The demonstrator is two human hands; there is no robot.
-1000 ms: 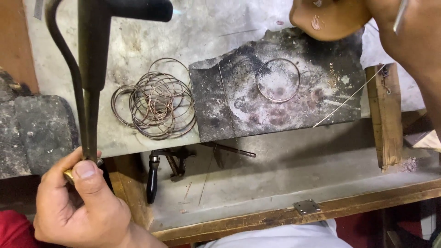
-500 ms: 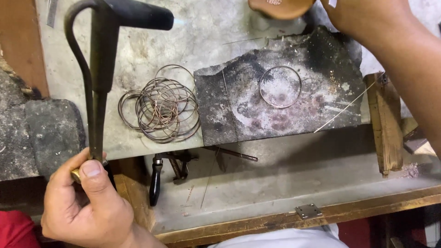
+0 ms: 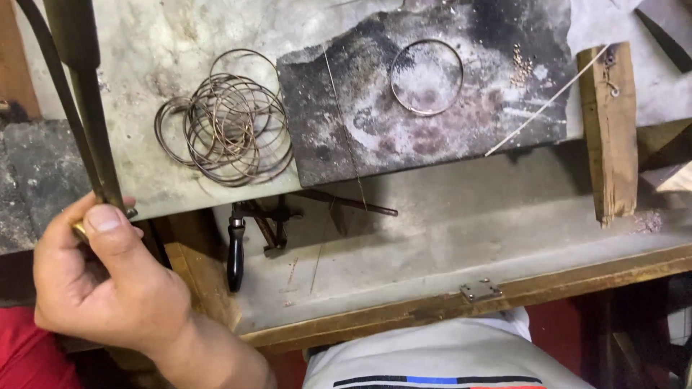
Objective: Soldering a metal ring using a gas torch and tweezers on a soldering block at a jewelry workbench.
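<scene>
One hand shows, the left hand (image 3: 108, 281), at the lower left, closed in a fist around the lower end of a dark torch (image 3: 90, 130); the thumb lies flat along the stem, pressing it against the curled fingers. A black hose (image 3: 54, 94) runs up beside the stem and out of the top edge. The right hand is out of view.

Just right of the torch, a heap of thin wire rings (image 3: 227, 126) lies on the pale bench top (image 3: 180, 29). Beside the heap sits a charred dark slab (image 3: 432, 108) with a single wire ring (image 3: 427, 77) lying flat on it and a thin straight wire (image 3: 544, 104) slanting off its right side. Below, a recessed tray (image 3: 468, 230) holds black-handled pliers (image 3: 245, 234).
</scene>
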